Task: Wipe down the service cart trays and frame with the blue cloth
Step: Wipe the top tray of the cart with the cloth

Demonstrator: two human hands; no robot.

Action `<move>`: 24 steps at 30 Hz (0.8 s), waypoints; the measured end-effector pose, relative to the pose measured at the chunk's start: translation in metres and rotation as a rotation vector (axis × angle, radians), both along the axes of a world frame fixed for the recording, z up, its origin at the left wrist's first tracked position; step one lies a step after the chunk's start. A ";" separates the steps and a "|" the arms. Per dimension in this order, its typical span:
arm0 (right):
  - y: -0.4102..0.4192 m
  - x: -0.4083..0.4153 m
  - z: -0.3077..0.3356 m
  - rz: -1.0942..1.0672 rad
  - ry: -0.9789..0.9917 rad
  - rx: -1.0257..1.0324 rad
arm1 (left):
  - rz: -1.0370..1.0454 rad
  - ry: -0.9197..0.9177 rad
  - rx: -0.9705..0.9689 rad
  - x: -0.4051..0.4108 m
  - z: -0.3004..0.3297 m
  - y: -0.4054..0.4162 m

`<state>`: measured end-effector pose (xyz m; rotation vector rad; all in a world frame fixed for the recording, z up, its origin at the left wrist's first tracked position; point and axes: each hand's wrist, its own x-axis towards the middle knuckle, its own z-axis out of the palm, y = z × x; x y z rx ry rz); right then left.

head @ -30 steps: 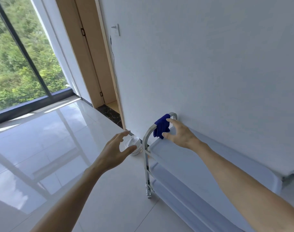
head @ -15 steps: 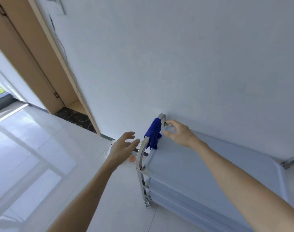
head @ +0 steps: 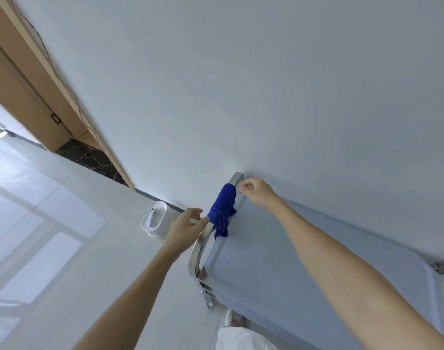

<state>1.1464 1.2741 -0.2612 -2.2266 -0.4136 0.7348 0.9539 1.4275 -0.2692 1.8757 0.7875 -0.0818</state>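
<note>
A blue cloth [head: 222, 210] hangs draped over the chrome handle [head: 198, 252] at the left end of the service cart. The cart's pale blue top tray [head: 266, 279] stretches right along the wall, with lower trays showing under its left end. My left hand [head: 188, 227] is open, its fingertips right at the cloth's lower left edge by the bar. My right hand [head: 258, 195] reaches over the tray, fingers curled together at the handle's upper end beside the top of the cloth. Whether they pinch anything is unclear.
The cart stands tight against a white wall [head: 266, 97]. On the glossy tile floor [head: 64, 248] left of the cart sits a white round appliance [head: 156, 221]. A wooden door frame [head: 51, 97] is at far left. The cart's other handle [head: 443, 267] shows at right.
The view has swung right and closer to the cart. My left hand has moved in to the cloth's lower edge. My right hand's fingers have curled shut at the handle's top.
</note>
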 end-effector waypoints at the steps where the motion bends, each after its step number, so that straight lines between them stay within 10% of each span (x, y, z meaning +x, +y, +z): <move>1: 0.008 0.006 -0.007 0.009 0.024 -0.001 | -0.002 0.014 0.010 0.006 -0.004 0.000; 24: 0.029 0.030 -0.036 0.126 -0.051 -0.030 | -0.036 0.050 0.250 0.067 -0.048 0.013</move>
